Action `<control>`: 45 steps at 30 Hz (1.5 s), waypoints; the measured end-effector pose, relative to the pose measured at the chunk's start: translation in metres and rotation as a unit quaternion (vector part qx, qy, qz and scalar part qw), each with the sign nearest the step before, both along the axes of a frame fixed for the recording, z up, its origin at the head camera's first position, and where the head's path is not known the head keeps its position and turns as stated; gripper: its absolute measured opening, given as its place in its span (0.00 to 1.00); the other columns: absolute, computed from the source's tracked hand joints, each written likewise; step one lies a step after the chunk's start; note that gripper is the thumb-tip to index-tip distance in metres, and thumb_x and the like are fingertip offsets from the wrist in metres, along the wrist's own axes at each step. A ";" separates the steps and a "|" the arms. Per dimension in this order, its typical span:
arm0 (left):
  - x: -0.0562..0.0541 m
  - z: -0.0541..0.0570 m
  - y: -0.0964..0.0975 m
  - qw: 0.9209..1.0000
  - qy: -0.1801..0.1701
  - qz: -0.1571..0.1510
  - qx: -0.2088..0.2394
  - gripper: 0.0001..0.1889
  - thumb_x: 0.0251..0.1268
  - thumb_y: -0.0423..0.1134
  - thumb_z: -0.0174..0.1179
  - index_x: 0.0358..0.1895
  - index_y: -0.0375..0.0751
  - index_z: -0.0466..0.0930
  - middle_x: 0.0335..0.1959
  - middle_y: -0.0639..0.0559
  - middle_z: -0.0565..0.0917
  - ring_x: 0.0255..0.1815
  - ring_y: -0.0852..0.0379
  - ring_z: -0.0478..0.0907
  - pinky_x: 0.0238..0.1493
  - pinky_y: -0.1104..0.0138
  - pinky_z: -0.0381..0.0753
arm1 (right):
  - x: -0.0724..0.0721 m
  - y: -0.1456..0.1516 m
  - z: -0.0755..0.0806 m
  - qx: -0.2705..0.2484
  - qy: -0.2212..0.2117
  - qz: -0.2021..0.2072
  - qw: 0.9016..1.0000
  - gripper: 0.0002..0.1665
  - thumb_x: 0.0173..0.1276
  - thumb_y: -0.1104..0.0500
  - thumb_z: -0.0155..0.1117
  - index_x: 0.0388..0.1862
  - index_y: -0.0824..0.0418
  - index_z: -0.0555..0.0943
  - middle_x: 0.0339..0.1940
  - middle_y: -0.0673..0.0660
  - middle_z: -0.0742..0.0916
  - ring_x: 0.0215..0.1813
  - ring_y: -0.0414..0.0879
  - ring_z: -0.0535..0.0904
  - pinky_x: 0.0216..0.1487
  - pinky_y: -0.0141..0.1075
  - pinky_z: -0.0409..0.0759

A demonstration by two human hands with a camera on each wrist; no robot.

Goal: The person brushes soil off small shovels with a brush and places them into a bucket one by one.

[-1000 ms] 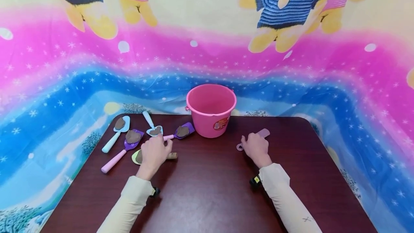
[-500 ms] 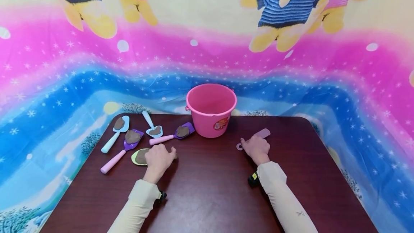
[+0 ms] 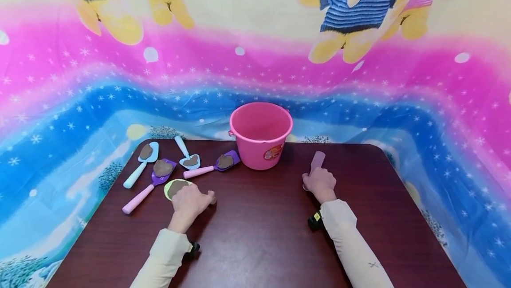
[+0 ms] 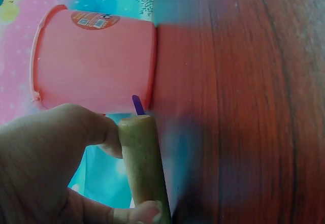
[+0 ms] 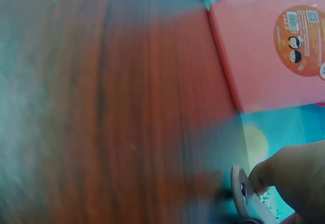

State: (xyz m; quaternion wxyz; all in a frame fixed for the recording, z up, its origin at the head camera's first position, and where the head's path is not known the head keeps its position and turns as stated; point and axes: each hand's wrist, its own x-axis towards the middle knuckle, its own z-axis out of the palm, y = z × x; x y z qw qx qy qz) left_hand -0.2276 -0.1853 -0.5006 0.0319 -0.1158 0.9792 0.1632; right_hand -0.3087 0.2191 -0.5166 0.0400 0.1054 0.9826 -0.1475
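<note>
My left hand (image 3: 190, 201) grips the wooden-looking handle (image 4: 141, 163) of a small green shovel (image 3: 166, 191). Its blade bears a lump of brown clay-like stuff (image 3: 177, 187) and lies low at the table's left. In the left wrist view, thumb and finger lie on either side of that handle. Farther right, my right hand (image 3: 320, 183) holds a pale pink flat scraper-like tool (image 3: 318, 159), its blade pointing away from me. The tool's end with a hole (image 5: 239, 188) shows beside my finger in the right wrist view; the other fingers are mostly hidden.
A pink bucket (image 3: 257, 155) stands at the table's back middle. Left of it lie two purple shovels (image 3: 233, 155) with pink handles and two light-blue shovels (image 3: 155, 149), all bearing brown lumps. A printed cloth (image 3: 255, 75) hangs behind the dark table (image 3: 255, 234).
My left hand has shifted from over the green shovel onto its handle, then slightly left. The pink tool in my right hand has turned, its blade swinging left to point more directly away.
</note>
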 end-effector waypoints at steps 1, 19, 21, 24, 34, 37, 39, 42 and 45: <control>0.001 0.001 -0.001 1.000 -0.006 0.000 0.004 0.26 0.56 0.63 0.59 0.21 0.41 0.78 0.22 0.45 0.78 0.26 0.47 0.75 0.28 0.53 0.77 | 0.000 0.001 0.000 -0.002 0.000 0.000 1.000 0.29 0.71 0.43 0.56 0.15 0.61 0.78 0.20 0.61 0.81 0.25 0.59 0.79 0.25 0.49 0.79; 0.032 0.013 -0.051 0.996 -0.063 -0.010 0.065 0.20 0.62 0.50 0.62 0.19 0.39 0.78 0.19 0.45 0.77 0.25 0.49 0.76 0.29 0.56 0.75 | -0.001 0.032 0.009 -0.110 -0.028 0.023 0.993 0.17 0.72 0.52 0.59 0.34 0.67 0.78 0.28 0.61 0.81 0.28 0.55 0.77 0.28 0.44 0.73; 0.036 0.015 -0.057 0.995 -0.072 -0.009 0.074 0.20 0.62 0.49 0.61 0.17 0.39 0.77 0.15 0.46 0.77 0.23 0.50 0.77 0.28 0.58 0.74 | 0.001 0.034 0.009 -0.133 -0.035 0.024 0.990 0.16 0.72 0.53 0.58 0.35 0.67 0.77 0.27 0.60 0.80 0.27 0.53 0.76 0.27 0.42 0.72; 0.041 0.016 -0.066 0.993 -0.079 -0.009 0.082 0.20 0.64 0.46 0.60 0.15 0.39 0.75 0.10 0.49 0.75 0.18 0.52 0.77 0.26 0.62 0.72 | 0.004 0.037 0.007 -0.173 -0.054 0.027 0.983 0.16 0.73 0.54 0.58 0.29 0.63 0.76 0.21 0.56 0.78 0.22 0.48 0.73 0.23 0.39 0.71; 0.045 0.010 -0.079 0.994 -0.083 -0.018 0.064 0.17 0.67 0.45 0.55 0.21 0.39 0.72 0.16 0.46 0.74 0.19 0.51 0.74 0.24 0.61 0.70 | 0.017 0.040 0.007 -0.234 -0.010 0.056 0.970 0.09 0.71 0.60 0.60 0.32 0.64 0.76 0.23 0.56 0.81 0.25 0.45 0.75 0.27 0.36 0.73; 0.042 0.007 -0.082 0.995 -0.076 -0.044 0.039 0.16 0.68 0.43 0.54 0.23 0.40 0.72 0.22 0.44 0.74 0.25 0.47 0.74 0.30 0.56 0.74 | 0.022 0.039 0.008 -0.239 0.007 0.061 0.969 0.09 0.72 0.60 0.62 0.37 0.66 0.77 0.25 0.57 0.82 0.26 0.46 0.77 0.28 0.37 0.75; 0.042 0.005 -0.083 0.995 -0.073 -0.057 0.030 0.15 0.68 0.42 0.54 0.24 0.40 0.71 0.24 0.42 0.75 0.28 0.45 0.74 0.34 0.53 0.75 | 0.025 0.039 0.007 -0.239 0.014 0.064 0.969 0.10 0.73 0.59 0.63 0.40 0.67 0.77 0.25 0.57 0.83 0.26 0.46 0.77 0.29 0.37 0.75; 0.044 0.004 -0.084 0.995 -0.070 -0.064 0.027 0.12 0.69 0.40 0.53 0.26 0.39 0.70 0.29 0.37 0.76 0.31 0.42 0.75 0.39 0.49 0.76 | 0.029 0.038 0.006 -0.240 0.020 0.068 0.968 0.11 0.72 0.58 0.65 0.40 0.66 0.78 0.23 0.56 0.82 0.25 0.46 0.77 0.29 0.37 0.75; 0.047 0.003 -0.086 0.995 -0.074 -0.054 0.033 0.11 0.70 0.39 0.53 0.31 0.36 0.71 0.36 0.33 0.76 0.34 0.40 0.76 0.41 0.47 0.77 | 0.033 0.037 0.006 -0.240 0.024 0.075 0.968 0.13 0.71 0.58 0.66 0.43 0.68 0.79 0.25 0.57 0.83 0.25 0.45 0.78 0.29 0.37 0.77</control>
